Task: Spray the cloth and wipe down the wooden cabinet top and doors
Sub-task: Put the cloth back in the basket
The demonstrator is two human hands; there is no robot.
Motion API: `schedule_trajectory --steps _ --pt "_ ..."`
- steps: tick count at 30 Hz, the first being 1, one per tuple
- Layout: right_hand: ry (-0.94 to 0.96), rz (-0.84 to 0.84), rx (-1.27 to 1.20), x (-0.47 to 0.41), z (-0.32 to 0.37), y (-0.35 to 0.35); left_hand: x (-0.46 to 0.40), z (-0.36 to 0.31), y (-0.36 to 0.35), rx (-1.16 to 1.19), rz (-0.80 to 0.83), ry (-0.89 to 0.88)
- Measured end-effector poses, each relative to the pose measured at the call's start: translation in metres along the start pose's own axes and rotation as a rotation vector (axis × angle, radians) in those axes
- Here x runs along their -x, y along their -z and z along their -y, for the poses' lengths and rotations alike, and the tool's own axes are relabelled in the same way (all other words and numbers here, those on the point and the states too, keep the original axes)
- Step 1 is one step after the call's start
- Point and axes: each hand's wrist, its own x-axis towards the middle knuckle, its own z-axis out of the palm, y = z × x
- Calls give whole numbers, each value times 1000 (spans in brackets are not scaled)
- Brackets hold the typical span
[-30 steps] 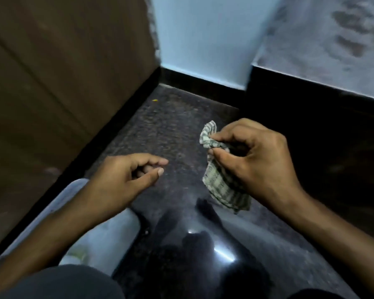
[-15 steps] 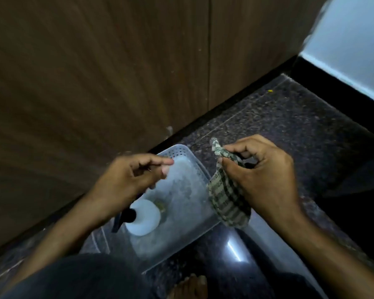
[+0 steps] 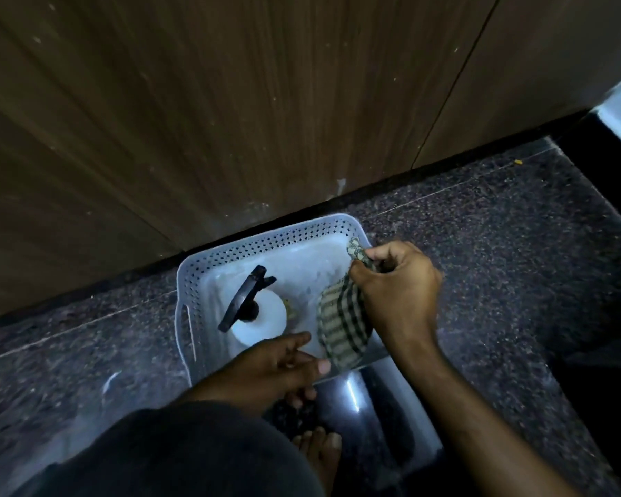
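Head camera, looking steeply down at a dark speckled stone floor (image 3: 481, 267). Across the far side stand brown wooden cabinet doors (image 3: 230, 102), with a thin vertical seam between two of them toward the right.

On the floor, just in front of the doors, sits a pale plastic basket (image 3: 266, 233) with a perforated rim. Inside it, on the left, stands a white spray bottle (image 3: 262, 319) with a black trigger head, seen from above.

The right hand (image 3: 395, 295) is over the right side of the basket, its fingers closed tightly on a checked green-and-cream cloth (image 3: 341, 324). The cloth is bunched, one end poking up past the knuckles and the rest hanging down over the basket's near right corner.

The left hand (image 3: 276, 371) is at the basket's near edge, just beside the bottle, fingers loosely apart and holding nothing. It is not touching the bottle.

At the bottom, a dark-clothed knee and a bare foot (image 3: 318, 450) show the person is crouching.

The task looks to be at its very start: the cloth is in hand, but the bottle is not yet picked up. Spraying and wiping the top and doors all seem left to do.
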Motion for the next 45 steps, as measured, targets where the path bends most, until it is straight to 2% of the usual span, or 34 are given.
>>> schedule_trajectory --steps 3,10,15,21,26,34,38,45 --pt "-64 4 11 1 -13 -15 -12 11 -9 -65 -127 -36" --pt "-133 11 66 -2 -28 -42 -43 26 -10 125 -244 -122" --pt "-77 110 252 -17 -31 -52 -67 39 -17 164 -355 -166" --pt "7 196 497 -29 -40 -71 -91 47 -15 122 -498 -124" --pt "54 238 638 -33 -48 -84 -96 44 -26 53 -427 -162" --pt "14 275 471 -32 -70 -100 -90 40 -23 -114 -296 -236" --pt "44 299 489 -24 -72 -97 -88 39 -24 -263 -303 -312" --pt "129 291 565 -13 -76 -98 -101 44 -23 -312 -342 -317"
